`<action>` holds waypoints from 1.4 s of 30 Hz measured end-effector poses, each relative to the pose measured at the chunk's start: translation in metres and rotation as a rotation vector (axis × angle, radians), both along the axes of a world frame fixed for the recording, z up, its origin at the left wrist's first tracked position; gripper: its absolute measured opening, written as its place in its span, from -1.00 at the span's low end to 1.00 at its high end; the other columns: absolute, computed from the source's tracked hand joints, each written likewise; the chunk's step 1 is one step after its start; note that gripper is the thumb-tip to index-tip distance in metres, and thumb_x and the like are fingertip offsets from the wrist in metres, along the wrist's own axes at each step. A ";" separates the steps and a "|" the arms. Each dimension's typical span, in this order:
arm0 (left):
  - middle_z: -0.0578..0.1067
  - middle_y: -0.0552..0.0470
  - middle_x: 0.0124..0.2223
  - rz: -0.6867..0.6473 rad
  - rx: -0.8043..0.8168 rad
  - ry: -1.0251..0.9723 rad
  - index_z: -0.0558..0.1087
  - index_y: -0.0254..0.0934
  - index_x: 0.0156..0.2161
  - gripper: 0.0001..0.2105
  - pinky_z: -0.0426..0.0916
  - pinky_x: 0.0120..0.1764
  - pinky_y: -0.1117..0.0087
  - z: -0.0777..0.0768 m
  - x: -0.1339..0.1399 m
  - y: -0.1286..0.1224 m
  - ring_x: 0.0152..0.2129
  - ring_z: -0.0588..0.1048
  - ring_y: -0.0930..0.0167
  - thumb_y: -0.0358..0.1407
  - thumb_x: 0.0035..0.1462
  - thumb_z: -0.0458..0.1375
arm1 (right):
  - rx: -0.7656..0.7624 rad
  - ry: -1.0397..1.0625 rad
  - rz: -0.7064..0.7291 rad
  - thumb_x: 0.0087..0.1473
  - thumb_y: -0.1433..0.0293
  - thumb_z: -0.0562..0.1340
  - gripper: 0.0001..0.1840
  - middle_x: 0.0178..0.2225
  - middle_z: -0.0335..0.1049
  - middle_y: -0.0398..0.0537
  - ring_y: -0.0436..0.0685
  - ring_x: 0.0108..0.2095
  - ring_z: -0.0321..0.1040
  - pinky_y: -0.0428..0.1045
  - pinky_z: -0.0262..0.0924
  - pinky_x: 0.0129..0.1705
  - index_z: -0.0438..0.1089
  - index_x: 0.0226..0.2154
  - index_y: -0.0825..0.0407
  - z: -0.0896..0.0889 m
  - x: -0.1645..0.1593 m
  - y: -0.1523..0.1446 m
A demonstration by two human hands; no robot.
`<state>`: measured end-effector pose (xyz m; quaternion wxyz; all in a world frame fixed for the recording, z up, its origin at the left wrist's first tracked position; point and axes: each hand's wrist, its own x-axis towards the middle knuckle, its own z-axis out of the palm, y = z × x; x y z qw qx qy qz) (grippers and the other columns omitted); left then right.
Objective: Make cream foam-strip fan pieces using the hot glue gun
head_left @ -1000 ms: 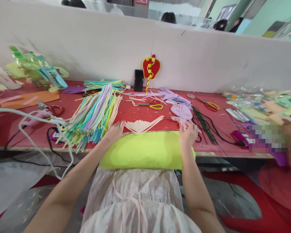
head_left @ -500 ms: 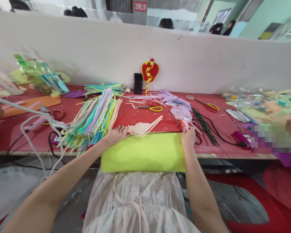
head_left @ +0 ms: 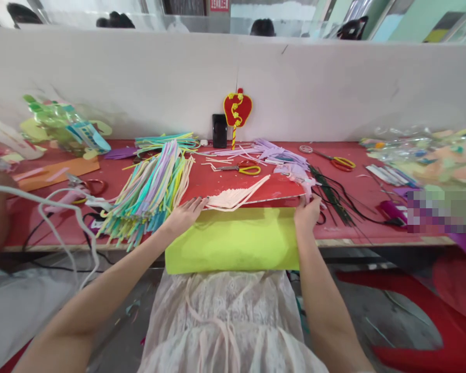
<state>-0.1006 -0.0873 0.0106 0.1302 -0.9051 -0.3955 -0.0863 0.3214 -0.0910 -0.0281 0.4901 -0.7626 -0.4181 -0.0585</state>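
Note:
My left hand [head_left: 188, 211] lies with its fingers stretched out at the left end of a fan of pale peach strips [head_left: 235, 199]. The strips rest on a red board [head_left: 283, 191] in front of me. At the board's right corner, my right hand [head_left: 308, 210] is closed, its fingers partly hidden. A pinkish object [head_left: 305, 182] sits right at those fingers; its kind is unclear, and I cannot tell if it or the board edge is gripped. Lime-green material [head_left: 233, 243] hangs below the board, over my lap.
Coloured pipe cleaners [head_left: 151, 191] are heaped at left, lavender ones [head_left: 272, 150] behind the board. Scissors [head_left: 249, 168] lie mid-table, another pair [head_left: 341, 163] at right. A red fan ornament [head_left: 238, 110] and black phone [head_left: 219, 130] stand at the back. White cables [head_left: 58, 228] cross at left.
My right hand has moved slightly right and up, the pinkish object with it. The board's right edge looks higher, and the peach strips have shifted a little up and right.

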 end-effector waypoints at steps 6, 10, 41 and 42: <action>0.31 -0.24 0.19 0.031 -0.011 0.036 0.11 -0.34 0.27 -0.46 0.23 0.16 0.21 0.003 0.003 -0.031 0.16 0.29 0.25 -0.57 0.17 -0.15 | 0.061 0.055 -0.037 0.18 0.18 0.04 -0.62 -0.18 0.35 0.14 0.21 -0.20 0.31 0.09 0.17 -0.11 0.24 -0.07 0.10 0.002 0.005 0.001; 0.31 -0.26 0.19 0.073 -0.017 0.015 0.14 -0.35 0.26 -0.47 0.23 0.15 0.18 -0.004 0.002 -0.040 0.15 0.29 0.22 -0.57 0.17 -0.15 | 0.136 0.055 -0.066 0.14 0.14 0.09 -0.61 -0.28 0.35 0.09 0.17 -0.30 0.29 0.05 0.17 -0.15 0.29 -0.16 0.12 0.001 0.013 0.004; 0.45 -0.04 -0.19 0.194 -0.455 -0.565 0.49 -0.28 -0.29 -0.74 0.31 -0.11 0.23 -0.014 0.067 0.038 -0.22 0.43 0.29 -0.22 -0.12 0.32 | -0.236 0.086 0.198 0.08 0.09 0.05 -0.51 -0.20 0.43 0.11 0.25 -0.24 0.35 0.09 0.17 -0.16 0.30 -0.06 0.05 0.005 -0.044 0.005; 0.47 -0.03 -0.21 0.215 -0.462 -0.565 0.49 -0.27 -0.31 -0.78 0.30 -0.13 0.23 -0.012 0.068 0.040 -0.24 0.44 0.30 -0.24 -0.11 0.31 | -0.233 0.087 0.198 0.08 0.10 0.06 -0.52 -0.20 0.43 0.11 0.25 -0.24 0.35 0.09 0.17 -0.16 0.30 -0.07 0.05 0.006 -0.045 0.005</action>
